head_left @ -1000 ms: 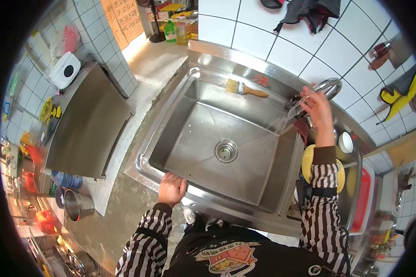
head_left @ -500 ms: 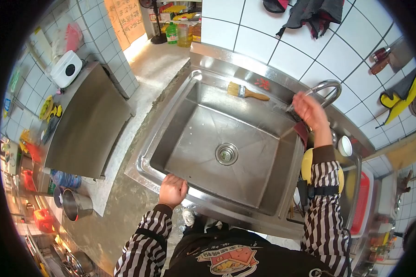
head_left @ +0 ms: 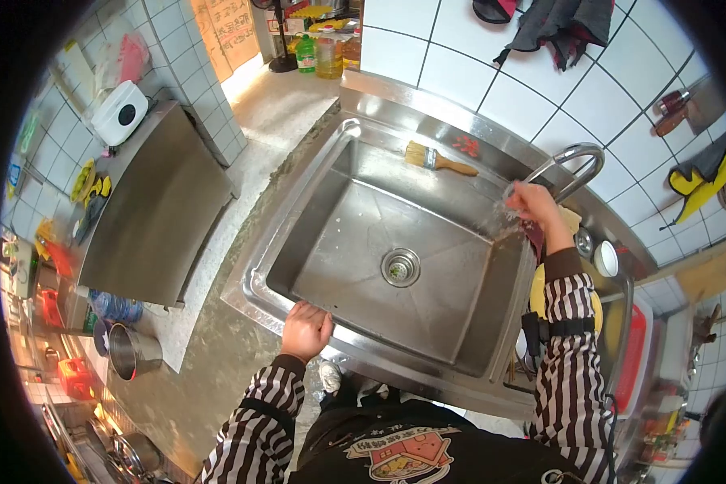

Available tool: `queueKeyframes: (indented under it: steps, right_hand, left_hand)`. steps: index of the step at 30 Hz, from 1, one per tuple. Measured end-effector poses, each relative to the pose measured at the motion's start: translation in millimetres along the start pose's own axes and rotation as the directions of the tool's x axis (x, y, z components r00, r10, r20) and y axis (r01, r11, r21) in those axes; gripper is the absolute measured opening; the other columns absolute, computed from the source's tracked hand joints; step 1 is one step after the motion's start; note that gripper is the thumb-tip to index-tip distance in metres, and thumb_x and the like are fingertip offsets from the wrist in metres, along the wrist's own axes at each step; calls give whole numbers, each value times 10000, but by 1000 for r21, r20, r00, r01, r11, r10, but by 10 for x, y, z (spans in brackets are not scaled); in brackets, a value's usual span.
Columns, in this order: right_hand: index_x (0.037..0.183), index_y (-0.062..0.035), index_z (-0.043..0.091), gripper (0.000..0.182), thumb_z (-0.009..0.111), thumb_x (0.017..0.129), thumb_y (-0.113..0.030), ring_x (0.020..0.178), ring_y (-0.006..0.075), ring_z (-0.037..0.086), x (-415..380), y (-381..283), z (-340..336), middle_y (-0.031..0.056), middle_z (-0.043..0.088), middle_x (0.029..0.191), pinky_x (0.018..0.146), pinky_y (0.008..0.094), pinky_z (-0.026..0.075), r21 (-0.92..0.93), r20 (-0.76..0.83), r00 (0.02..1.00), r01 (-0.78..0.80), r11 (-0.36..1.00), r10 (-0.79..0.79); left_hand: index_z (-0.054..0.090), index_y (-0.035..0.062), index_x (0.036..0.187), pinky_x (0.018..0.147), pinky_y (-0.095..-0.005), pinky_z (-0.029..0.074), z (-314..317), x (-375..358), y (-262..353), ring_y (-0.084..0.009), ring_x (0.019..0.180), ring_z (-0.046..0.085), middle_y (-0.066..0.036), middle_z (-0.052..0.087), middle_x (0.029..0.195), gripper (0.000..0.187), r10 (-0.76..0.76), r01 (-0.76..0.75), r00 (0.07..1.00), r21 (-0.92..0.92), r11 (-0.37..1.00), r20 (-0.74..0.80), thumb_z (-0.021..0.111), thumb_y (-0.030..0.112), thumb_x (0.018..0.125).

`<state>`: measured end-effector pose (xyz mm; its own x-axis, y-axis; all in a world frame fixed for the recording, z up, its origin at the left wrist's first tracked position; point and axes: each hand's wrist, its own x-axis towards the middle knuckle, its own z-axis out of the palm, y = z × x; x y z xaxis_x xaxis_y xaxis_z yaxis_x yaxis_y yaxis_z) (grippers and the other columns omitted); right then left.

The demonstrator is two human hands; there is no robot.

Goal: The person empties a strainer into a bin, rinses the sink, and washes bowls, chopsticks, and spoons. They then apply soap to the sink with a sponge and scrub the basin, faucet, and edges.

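Observation:
A stainless steel sink (head_left: 254,278) with a round drain strainer (head_left: 400,267) lies in front of me, with no standing water in its basin. My left hand (head_left: 306,331) rests on the near left rim, its fingers curled over the edge. Under the curved faucet (head_left: 585,153), at the basin's far right corner, my right hand (head_left: 532,206) is in the running water. Its fingers look loosely bent and apart, and splashing partly blurs them; I see nothing in them. A wooden-handled brush (head_left: 452,165) lies on the back ledge, left of the faucet.
A dark red cloth (head_left: 534,234) hangs over the basin's right edge. Further right are a yellow item (head_left: 595,310), a white bowl (head_left: 606,259) and a red basket (head_left: 636,355). Gloves (head_left: 565,28) and a cleaver (head_left: 702,109) hang on the tiled wall. A steel counter (head_left: 161,210) stands left.
My right hand has come slightly down and left beneath the faucet, and water now splashes around its fingers. My left hand keeps its place on the rim. The view has shifted slightly.

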<state>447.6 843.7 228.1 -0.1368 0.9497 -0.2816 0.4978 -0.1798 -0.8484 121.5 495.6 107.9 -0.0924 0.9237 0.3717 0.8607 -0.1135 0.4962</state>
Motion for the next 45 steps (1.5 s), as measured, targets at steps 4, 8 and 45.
queueKeyframes:
  steps: [4, 8, 45]
  right_hand:
    - [666, -19, 646, 210, 579, 710, -214, 747, 297, 621, -50, 344, -238, 148, 631, 714, 651, 380, 476, -902, -30, 984, 47, 428, -173]
    - [746, -34, 657, 201, 554, 718, -204, 763, 347, 601, -185, 632, -312, 188, 618, 774, 691, 422, 472, -928, -22, 991, 30, 372, -134]
    - [866, 0, 572, 177, 511, 861, -166, 565, 138, 556, 544, 690, 124, 51, 572, 669, 464, 212, 465, 797, 233, 969, -239, 555, 83]
  left_hand:
    - [559, 22, 600, 760, -383, 428, 20, 14, -4, -267, 648, 545, -100, 566, 629, 151, 33, -34, 998, -6, 999, -45, 550, 100, 729]
    - [559, 22, 597, 762, -378, 425, 46, -13, -23, -265, 648, 545, -96, 565, 628, 154, 26, -26, 999, -1, 1000, -41, 552, 103, 728]
    - [576, 41, 615, 766, -364, 424, 56, -23, -39, -254, 657, 546, -86, 569, 636, 139, 10, -10, 998, 1, 1000, -56, 566, 120, 728]
